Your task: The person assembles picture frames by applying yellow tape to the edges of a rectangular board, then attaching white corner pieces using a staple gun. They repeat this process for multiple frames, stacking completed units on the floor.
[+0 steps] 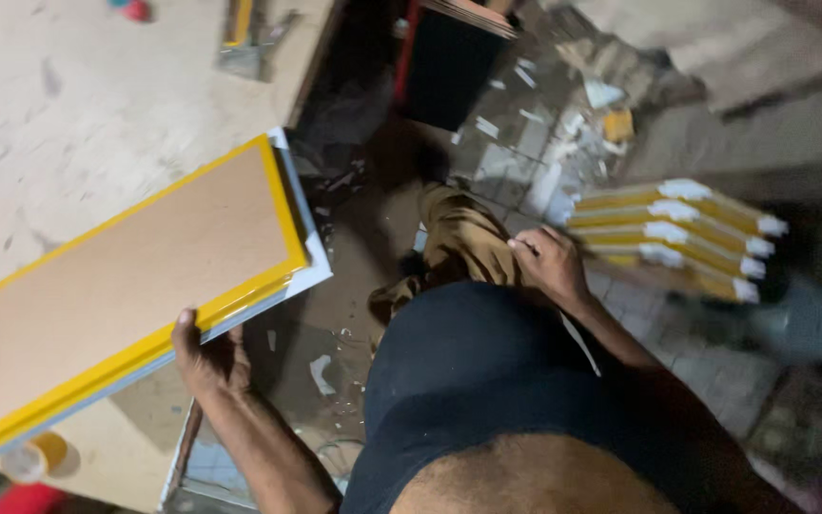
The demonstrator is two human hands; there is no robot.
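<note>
Step in hand, by look: yellow-framed board (pixel 135 281) being handled at surface (pixel 68 114) near edge, overhanging it.
Left hand (pixel 206 352): fingers curled, gripping board's near edge from below; board tilted above hand.
Right hand (pixel 549 262): loosely bent, resting on thigh, holding nothing.
Frame stack (pixel 677 238): on floor, beyond right hand.
Next move calls for: second-hand support.

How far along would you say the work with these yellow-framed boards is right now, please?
Done, apparently: a stack of yellow frames with white-wrapped corners sits on the floor at the right. In hand: the left hand grips a yellow-framed board at the workbench edge; the right hand rests by the leg. What remains cannot be told.
</note>
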